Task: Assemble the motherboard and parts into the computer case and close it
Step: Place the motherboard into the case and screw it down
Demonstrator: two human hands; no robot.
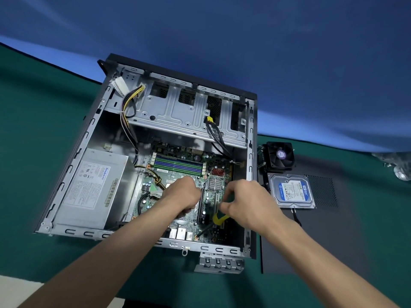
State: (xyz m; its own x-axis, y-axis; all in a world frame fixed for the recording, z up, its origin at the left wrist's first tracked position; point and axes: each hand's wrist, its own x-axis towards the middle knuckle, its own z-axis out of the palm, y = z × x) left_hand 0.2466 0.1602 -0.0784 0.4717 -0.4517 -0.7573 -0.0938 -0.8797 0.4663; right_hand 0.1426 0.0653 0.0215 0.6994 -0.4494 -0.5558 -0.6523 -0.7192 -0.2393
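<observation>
The open computer case (pixel 66 174) lies on its side on a green table. The green motherboard (pixel 184 167) sits inside it, below the drive cage (pixel 178 110). My right hand (pixel 244 201) grips a yellow-handled screwdriver (pixel 219 218). Its dark shaft slants down-left, with the tip at a screw hole (pixel 196 237) near the board's front edge. My left hand (pixel 182 195) rests on the middle of the board with its fingers curled under. What lies beneath it is hidden.
A grey power supply (pixel 89 187) fills the case's left side, with cables (pixel 127 107) running up to the cage. Right of the case, a black cooler fan (pixel 280 157) and a blue-labelled hard drive (pixel 292 191) lie on the dark side panel (pixel 311 236).
</observation>
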